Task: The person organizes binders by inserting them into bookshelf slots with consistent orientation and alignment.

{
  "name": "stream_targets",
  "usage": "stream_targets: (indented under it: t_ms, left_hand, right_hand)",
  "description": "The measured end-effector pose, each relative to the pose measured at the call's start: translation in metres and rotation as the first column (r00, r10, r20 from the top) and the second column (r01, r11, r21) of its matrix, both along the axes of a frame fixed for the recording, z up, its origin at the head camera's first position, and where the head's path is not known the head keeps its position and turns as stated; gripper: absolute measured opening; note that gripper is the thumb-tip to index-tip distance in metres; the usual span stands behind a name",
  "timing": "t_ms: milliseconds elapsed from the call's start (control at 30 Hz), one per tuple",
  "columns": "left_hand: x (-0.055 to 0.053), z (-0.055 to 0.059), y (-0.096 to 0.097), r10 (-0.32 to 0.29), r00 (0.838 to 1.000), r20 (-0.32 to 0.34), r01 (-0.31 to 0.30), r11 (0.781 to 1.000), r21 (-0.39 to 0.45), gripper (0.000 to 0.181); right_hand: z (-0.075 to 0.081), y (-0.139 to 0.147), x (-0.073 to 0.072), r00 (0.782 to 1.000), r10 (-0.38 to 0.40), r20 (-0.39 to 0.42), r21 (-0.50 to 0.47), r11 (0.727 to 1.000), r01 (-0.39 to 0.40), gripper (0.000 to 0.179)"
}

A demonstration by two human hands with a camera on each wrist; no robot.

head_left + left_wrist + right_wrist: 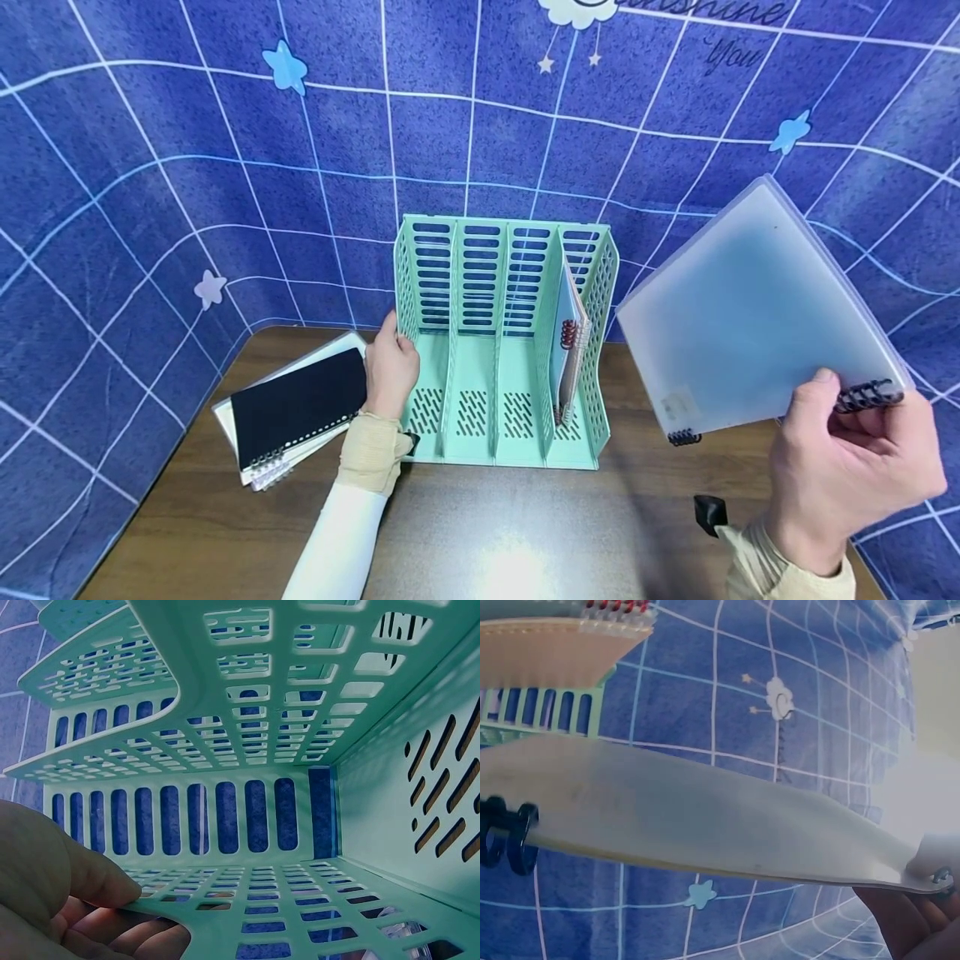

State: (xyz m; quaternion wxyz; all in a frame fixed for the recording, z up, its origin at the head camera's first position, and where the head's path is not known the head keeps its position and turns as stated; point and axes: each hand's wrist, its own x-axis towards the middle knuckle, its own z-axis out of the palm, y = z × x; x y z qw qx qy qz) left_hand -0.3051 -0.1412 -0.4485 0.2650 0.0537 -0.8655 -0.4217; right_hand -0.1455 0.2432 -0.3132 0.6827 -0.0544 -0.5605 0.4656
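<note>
My left hand [392,371] grips the left side wall of a mint-green file rack [474,367]. Its thumb lies over the wall's edge and the fingers are on the outer side, as the left wrist view shows. At the right, my right hand [855,467] pinches a ring-bound notebook [742,308] by its bound edge and holds it raised and tilted. This notebook has a frosted clear cover and black rings. In the rack's rightmost compartment, spiral notebooks [566,358] stand upright, one with red rings.
On the wooden table [465,517], left of the rack, lies a black-covered spiral notebook [300,404] on top of lighter ones. A blue gridded cloth [337,200] with stars hangs behind the table. A small black object [709,512] appears beside the right wrist.
</note>
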Motion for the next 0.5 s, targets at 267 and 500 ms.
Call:
stream_targets:
  t_ms: [267, 500]
  left_hand:
    - [-0.001, 0.001, -0.001, 0.012, 1.0, 0.01, -0.012, 1.0, -0.004, 0.038]
    - [-0.002, 0.002, -0.001, 0.007, 1.0, 0.015, -0.007, 1.0, -0.008, 0.036]
  right_hand:
    - [0.0, -0.008, -0.001, 0.998, 0.038, -0.045, -0.023, 0.999, -0.039, 0.014]
    - [0.0, -0.021, -0.01, 0.998, 0.058, -0.035, -0.024, 0.998, -0.059, 0.014]
